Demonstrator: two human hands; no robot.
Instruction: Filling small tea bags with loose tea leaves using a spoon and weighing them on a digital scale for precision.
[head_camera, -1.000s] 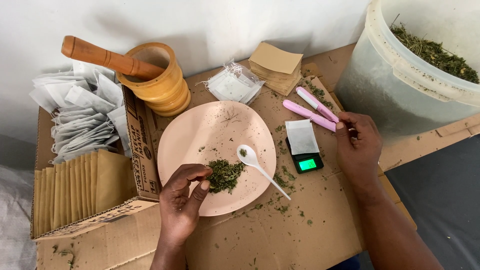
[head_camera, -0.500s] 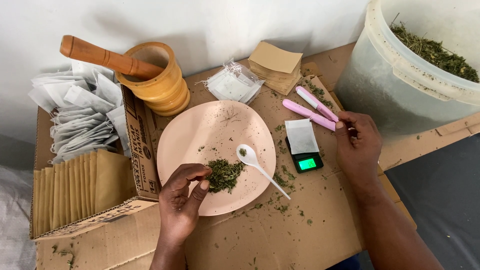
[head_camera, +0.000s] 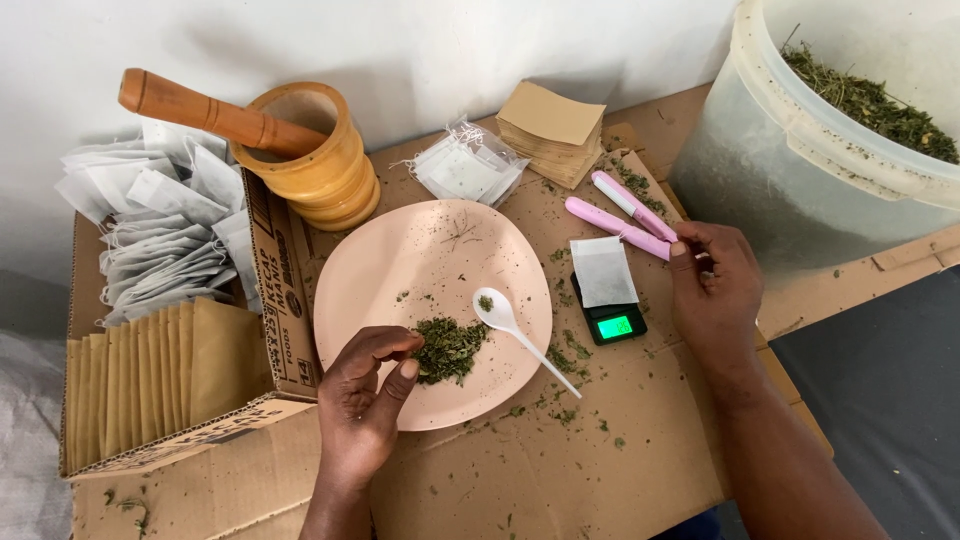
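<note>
Almost nothing moved; I see both hands stay. My left hand (head_camera: 365, 400) pinches dried herb (head_camera: 447, 349) on the near pink plate (head_camera: 400, 260). My right hand (head_camera: 715, 290), fingers curled, touches the pink sealer (head_camera: 615, 228). A white sachet (head_camera: 603, 272) covers the black scale (head_camera: 612, 322); tan envelopes (head_camera: 160, 380) stand in the left carton (head_camera: 285, 290).

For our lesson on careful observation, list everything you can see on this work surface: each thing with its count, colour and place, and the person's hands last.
Plate: one, pink, centre.
Dried herb pile: one, green, plate's near side.
Spoon: one, white, bowl on plate, handle over its right rim.
Pocket scale: one, black, lit green display, right of plate.
Filter bag: one, white, on scale.
Pink sealer: one, behind scale.
Mortar: one, wooden, back left.
Pestle: one, wooden, in mortar.
Cardboard box: one, left, holding white bags and tan envelopes.
Tan envelope stack: one, back.
Bucket: one, translucent, right, holding herbs.
Left hand: pinching herbs.
Right hand: touching sealer's end.
</note>
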